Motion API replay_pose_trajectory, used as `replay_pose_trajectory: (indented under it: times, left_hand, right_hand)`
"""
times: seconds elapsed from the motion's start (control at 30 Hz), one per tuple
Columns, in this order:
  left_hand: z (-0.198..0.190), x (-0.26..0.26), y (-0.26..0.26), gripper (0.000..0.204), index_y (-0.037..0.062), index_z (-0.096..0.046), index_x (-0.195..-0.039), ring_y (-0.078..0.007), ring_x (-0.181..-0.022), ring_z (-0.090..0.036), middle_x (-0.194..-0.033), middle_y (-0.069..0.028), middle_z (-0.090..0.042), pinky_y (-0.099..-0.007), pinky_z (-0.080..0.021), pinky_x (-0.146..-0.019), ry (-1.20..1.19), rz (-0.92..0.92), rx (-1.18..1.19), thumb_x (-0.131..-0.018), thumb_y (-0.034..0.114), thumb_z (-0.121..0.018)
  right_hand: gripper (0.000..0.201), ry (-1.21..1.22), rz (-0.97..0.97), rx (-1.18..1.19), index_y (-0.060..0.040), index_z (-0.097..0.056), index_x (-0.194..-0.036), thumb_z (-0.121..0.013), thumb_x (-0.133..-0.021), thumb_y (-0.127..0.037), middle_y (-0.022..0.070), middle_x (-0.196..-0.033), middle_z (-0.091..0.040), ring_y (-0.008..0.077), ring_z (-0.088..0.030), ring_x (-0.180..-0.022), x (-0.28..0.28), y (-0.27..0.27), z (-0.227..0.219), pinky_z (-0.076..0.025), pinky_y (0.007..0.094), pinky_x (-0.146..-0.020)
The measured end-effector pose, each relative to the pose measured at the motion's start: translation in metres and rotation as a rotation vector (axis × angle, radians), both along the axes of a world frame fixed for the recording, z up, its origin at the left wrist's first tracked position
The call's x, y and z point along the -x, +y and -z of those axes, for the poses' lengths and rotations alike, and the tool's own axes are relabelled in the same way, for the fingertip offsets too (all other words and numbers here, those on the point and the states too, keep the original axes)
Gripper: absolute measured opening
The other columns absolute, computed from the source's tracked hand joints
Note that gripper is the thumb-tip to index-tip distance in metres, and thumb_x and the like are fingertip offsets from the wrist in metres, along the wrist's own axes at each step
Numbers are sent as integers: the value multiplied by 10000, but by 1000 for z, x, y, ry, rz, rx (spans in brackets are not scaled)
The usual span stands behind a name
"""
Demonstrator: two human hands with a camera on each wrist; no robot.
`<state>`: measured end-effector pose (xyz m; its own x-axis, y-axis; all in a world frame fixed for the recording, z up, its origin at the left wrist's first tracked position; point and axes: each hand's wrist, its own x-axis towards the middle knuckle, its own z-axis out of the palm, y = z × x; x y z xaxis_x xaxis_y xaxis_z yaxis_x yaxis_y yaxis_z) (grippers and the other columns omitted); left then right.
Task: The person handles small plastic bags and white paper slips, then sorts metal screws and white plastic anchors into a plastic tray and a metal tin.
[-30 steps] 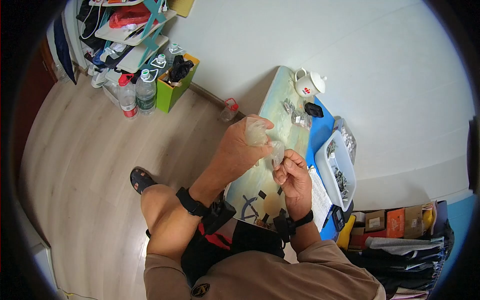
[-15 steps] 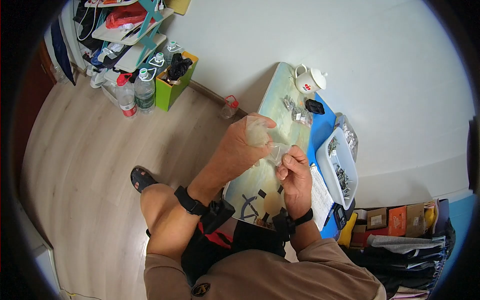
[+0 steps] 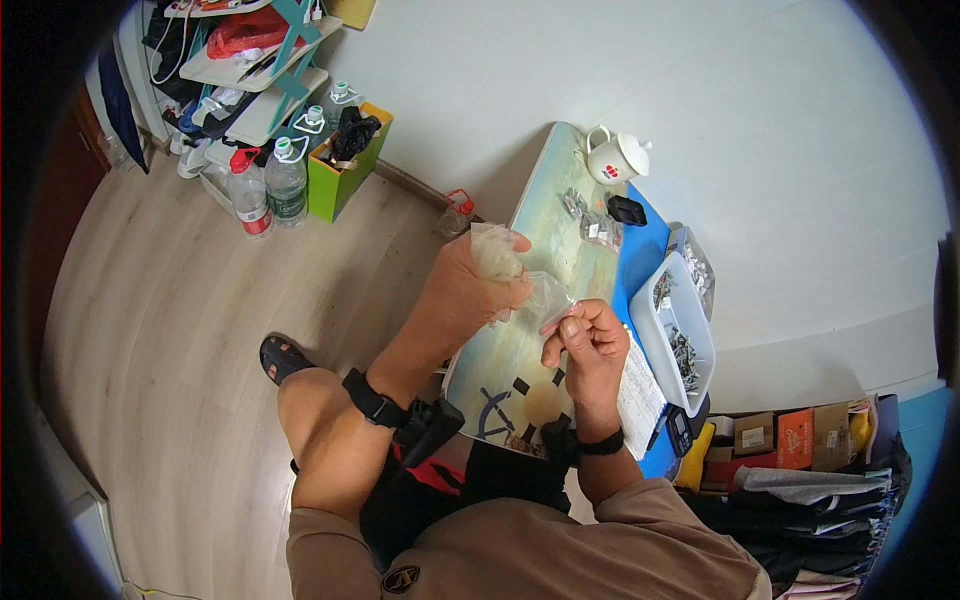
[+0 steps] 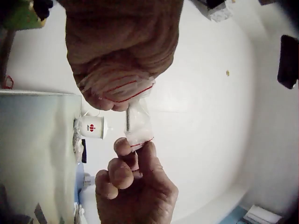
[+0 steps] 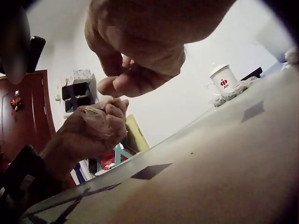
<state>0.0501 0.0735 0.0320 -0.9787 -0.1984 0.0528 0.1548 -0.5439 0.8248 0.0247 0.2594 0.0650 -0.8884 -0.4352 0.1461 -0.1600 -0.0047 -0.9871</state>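
My left hand (image 3: 455, 295) grips a bunch of clear zip-lock bags (image 3: 495, 255), crumpled in its palm; their red seal lines show in the left wrist view. From this hand a small zip-lock bag (image 3: 548, 297) stretches across to my right hand (image 3: 597, 350). Thumb and forefinger of the right hand pinch it by its red-lined end. In the left wrist view a thin grey strip runs along one side of that small bag (image 4: 139, 119). Both hands are raised above the painted table (image 3: 480, 385). The right wrist view hides most of the small bag behind the fingers.
A lidded white mug (image 3: 615, 160), small filled bags (image 3: 600, 230) and a black object (image 3: 627, 210) stand at the table's far end. Along the right are a plastic bin (image 3: 648, 325) of metal pieces and a written sheet (image 3: 640, 385). Water bottles (image 3: 287, 185) stand on the floor.
The small bag has come out straighter and wider between the hands, its red line now showing. My left hand has shifted slightly left, and the right hand slightly right.
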Motion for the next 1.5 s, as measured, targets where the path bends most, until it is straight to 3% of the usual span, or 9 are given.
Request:
replay_pose_trajectory:
  times: [0.17, 0.33, 0.57, 0.63, 0.83, 1.13, 1.5]
  left_hand:
    - [-4, -4, -8, 393, 36, -596, -1135, -82, -655, -577, -767, -2, -605, -228, -443, -549, -70, 135, -117, -786, 75, -773]
    - [-1, -5, -10, 445, 18, -592, -1153, -135, -614, -600, -775, -60, -650, -258, -462, -549, -62, 288, -312, -751, 51, -779]
    - [-3, -6, -11, 473, 24, -583, -1176, -155, -619, -602, -803, -80, -661, -272, -473, -573, -41, 394, -433, -746, 58, -776]
    - [1, -4, -9, 496, 34, -574, -1193, -152, -627, -601, -799, -75, -659, -258, -467, -565, -23, 327, -348, -744, 62, -782]
    - [-4, -8, -11, 387, 60, -602, -1131, -116, -628, -570, -785, -29, -602, -243, -443, -549, -38, 270, -292, -776, 32, -752]
    - [0, -7, -13, 526, 39, -564, -1207, -130, -638, -593, -789, -40, -643, -258, -469, -570, -10, 255, -262, -741, 85, -805]
    - [-12, -11, -10, 469, 44, -575, -1189, -88, -664, -602, -791, -4, -651, -235, -476, -587, 15, 170, -127, -764, 60, -773]
  right_hand:
    - [171, 0, -67, 130, -11, -563, -1018, -576, -984, -178, 89, -805, -661, 119, -572, -547, 5, 5, 2, -440, 231, -495]
    - [214, -281, -192, 306, -10, -557, -1027, -566, -989, -220, 102, -837, -648, 145, -580, -550, 1, 9, -4, -444, 226, -494]
    - [182, -260, -286, 428, 7, -593, -981, -610, -956, -173, 106, -872, -633, 132, -545, -554, -1, 9, -1, -413, 230, -482]
    - [149, -170, -170, 347, 29, -638, -962, -625, -931, -116, 112, -895, -630, 118, -523, -563, -2, 9, -2, -388, 229, -483]
    - [162, 45, -170, 158, 49, -675, -1035, -628, -914, -49, 99, -860, -628, 106, -521, -565, -2, 11, 2, -383, 229, -489]
    - [162, 9, -44, -108, 27, -685, -1061, -633, -938, -65, 48, -717, -626, 65, -480, -499, -9, 6, -3, -355, 210, -458]
    - [191, -134, -84, -81, 42, -703, -1026, -705, -886, -87, 54, -650, -613, 62, -444, -442, -1, 9, 3, -317, 212, -404]
